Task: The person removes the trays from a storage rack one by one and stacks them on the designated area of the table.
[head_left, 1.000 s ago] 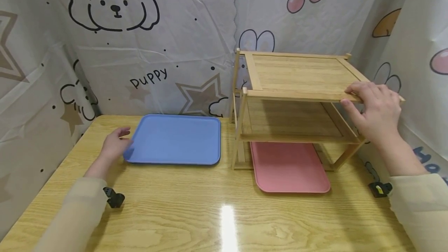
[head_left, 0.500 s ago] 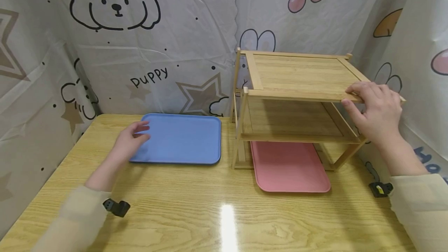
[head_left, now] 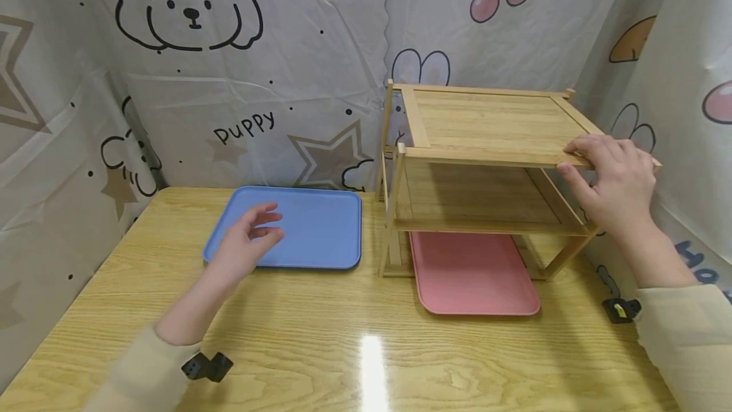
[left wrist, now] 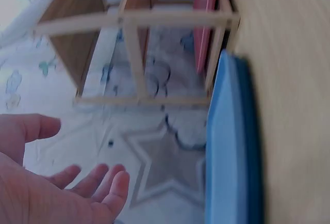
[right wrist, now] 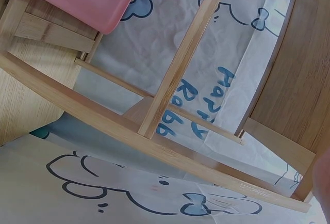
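A wooden shelf rack stands on the right side of the table. My right hand grips its top board near the front right corner, fingers over the top and thumb at the front edge. Only a sliver of that hand shows in the right wrist view. On the lowest level lies a pink tray, its front end sticking out past the rack. My left hand hovers over the left part of a blue tray, fingers loosely bent and holding nothing. In the left wrist view its thumb and fingers are spread apart.
The rack's middle shelf sits above the pink tray. Behind the table hangs a printed cloth, which also covers both sides. Wood-grain tabletop extends in front of the trays.
My left hand has moved right, from the blue tray's left edge to over its surface. The right hand, the rack and both trays stay where they were.
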The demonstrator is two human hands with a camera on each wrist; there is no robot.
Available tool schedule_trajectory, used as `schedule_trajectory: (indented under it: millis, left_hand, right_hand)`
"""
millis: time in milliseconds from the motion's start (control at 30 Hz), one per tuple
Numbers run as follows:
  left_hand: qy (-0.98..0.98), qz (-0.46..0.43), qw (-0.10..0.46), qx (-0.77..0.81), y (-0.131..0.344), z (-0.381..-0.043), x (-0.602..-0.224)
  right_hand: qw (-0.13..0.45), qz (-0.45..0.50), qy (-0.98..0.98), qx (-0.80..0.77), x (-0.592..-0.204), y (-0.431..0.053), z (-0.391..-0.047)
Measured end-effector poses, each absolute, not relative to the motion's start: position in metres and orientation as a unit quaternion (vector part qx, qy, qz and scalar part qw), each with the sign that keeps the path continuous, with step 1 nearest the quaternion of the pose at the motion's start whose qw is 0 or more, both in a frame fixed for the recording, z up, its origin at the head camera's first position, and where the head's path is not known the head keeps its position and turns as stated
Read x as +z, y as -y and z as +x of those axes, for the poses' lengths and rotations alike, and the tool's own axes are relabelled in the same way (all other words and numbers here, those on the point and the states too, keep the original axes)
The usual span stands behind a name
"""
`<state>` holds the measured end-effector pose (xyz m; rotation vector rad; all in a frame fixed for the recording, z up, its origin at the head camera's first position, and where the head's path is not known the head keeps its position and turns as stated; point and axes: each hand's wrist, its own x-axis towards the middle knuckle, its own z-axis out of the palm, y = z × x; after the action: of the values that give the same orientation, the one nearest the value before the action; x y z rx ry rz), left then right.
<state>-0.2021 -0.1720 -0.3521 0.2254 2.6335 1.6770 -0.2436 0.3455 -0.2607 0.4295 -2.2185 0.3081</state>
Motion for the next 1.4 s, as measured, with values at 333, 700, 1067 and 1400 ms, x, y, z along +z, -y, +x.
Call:
schedule_trajectory:
  millis: [333,700,1067,1400]
  left_hand:
    - [-0.776,0.101,0.015,0.622,0.121,-0.173,-0.37]
    - [-0.753,0.125,0.07,0.642,0.074,-0.158,-0.389]
    - [-0.736,0.149,0.141,0.646,0.039,-0.15,-0.382]
    - [-0.686,0.115,0.203,0.689,0.002,-0.167,-0.428]
  right_hand:
    - [0.42,0.173,0.882,0.125,-0.261,-0.346,-0.244]
    - [0.418,0.173,0.883,0.124,-0.261,-0.345,-0.244]
    - [0.423,0.177,0.88,0.129,-0.262,-0.343,-0.246]
    - [0.428,0.175,0.878,0.125,-0.263,-0.345,-0.247]
